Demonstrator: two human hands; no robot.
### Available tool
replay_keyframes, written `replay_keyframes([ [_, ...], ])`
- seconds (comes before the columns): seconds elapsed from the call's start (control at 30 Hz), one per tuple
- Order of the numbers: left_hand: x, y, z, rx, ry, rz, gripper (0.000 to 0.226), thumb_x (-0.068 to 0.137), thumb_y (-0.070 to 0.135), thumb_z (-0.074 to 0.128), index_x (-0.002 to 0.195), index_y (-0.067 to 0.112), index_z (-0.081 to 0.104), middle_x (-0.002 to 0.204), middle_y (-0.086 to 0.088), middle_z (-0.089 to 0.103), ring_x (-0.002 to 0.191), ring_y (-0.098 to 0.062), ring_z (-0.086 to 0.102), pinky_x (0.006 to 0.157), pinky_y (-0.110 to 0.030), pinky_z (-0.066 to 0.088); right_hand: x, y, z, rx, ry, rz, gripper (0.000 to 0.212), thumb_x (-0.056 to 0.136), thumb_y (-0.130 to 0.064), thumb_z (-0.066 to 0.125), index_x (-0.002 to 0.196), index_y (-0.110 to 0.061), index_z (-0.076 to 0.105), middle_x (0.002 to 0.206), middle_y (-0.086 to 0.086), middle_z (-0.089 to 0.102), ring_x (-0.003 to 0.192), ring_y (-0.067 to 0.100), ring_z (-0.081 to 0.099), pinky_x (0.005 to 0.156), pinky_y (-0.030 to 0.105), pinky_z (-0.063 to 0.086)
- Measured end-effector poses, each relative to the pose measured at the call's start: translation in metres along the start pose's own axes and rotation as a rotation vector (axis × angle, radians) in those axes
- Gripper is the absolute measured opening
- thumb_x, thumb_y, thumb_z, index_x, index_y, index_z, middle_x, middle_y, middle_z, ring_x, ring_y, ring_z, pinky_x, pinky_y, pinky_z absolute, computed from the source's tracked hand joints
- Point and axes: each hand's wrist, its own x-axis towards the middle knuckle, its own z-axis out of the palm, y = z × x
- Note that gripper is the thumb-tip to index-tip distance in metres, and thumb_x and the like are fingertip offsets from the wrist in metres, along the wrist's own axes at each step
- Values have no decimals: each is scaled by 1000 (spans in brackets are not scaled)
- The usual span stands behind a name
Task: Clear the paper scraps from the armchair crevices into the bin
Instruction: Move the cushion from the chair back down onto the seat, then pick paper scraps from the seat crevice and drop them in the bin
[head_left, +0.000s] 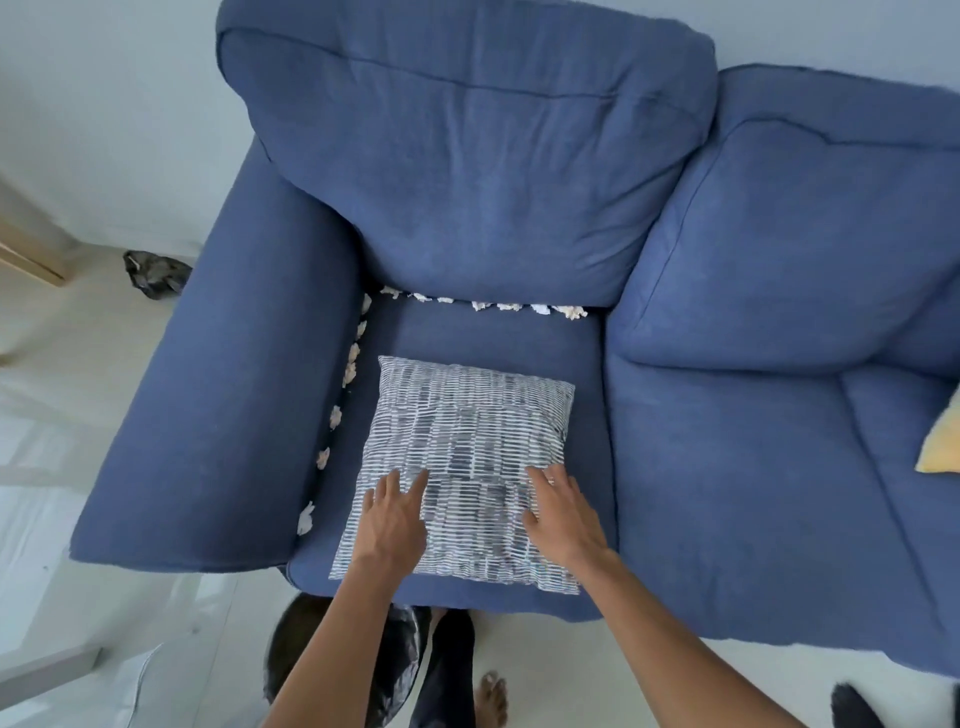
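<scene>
Head view: left hand (392, 525) and right hand (563, 514) rest, seemingly flat, on cushion (467, 431).

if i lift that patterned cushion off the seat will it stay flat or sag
The patterned cushion would likely sag: it lies soft and wrinkled on the seat cushion. It is probably light for its size, since the left hand and right hand rest flat on it with little denting. It is unlikely to slip on fabric.
</scene>
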Motion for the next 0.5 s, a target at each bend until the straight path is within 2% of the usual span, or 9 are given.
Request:
replay_keyframes([
  [0.17, 45, 16, -38, -71, 29, 37, 70, 99, 21, 50, 156, 24, 10, 158, -17, 17, 146, -31, 17, 120, -40, 18, 44, 5, -33, 33, 33, 45, 49, 97, -26, 57, 142, -19, 40, 136, 4, 41, 115, 22, 49, 83, 37, 54],
  [0.37, 111, 28, -62, -149, 32, 68, 65, 100, 26, 48, 155, 22, 15, 157, -17, 22, 143, -31, 27, 117, -40, 26, 110, 12, -52, 78, 83, 94, 49, 99, -28, 55, 144, -19, 40, 140, 4, 41, 122, 23, 46, 90, 36, 52],
  [0.5, 162, 42, -76, -264, 85, 76, 57, 100, 41, 43, 150, 15, 32, 150, -15, 36, 135, -31, 40, 107, -43, 40, 155, 24, -65, 179, 179, 175, 49, 99, -30, 55, 145, -19, 41, 139, 3, 43, 129, 24, 41, 97, 38, 48],
])
